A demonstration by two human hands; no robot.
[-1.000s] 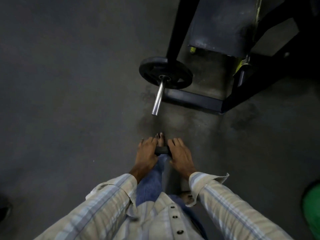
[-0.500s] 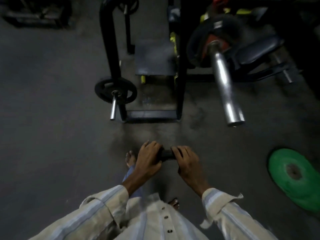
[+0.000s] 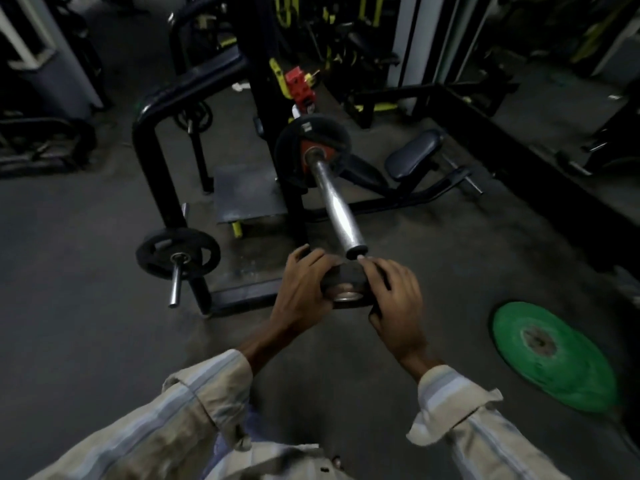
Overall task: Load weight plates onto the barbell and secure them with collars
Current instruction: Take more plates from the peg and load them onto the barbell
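Note:
My left hand (image 3: 304, 289) and my right hand (image 3: 394, 299) both grip a small dark weight plate (image 3: 346, 284) with a metal-ringed centre hole, held just below the free end of the barbell sleeve (image 3: 334, 206). The steel sleeve slants up and away to a black plate with a red hub (image 3: 311, 150) that sits on it. The small plate's top edge almost touches the sleeve's tip. No collar is visible.
A green plate (image 3: 554, 355) lies flat on the floor at the right. A black rack frame (image 3: 152, 157) at the left carries a black plate on a short peg (image 3: 178, 259). A padded seat (image 3: 415, 154) and other machines stand behind.
My hands have lifted the small plate from near the floor up to the sleeve's end. The view has tilted up, so the loaded barbell and rack now show fully.

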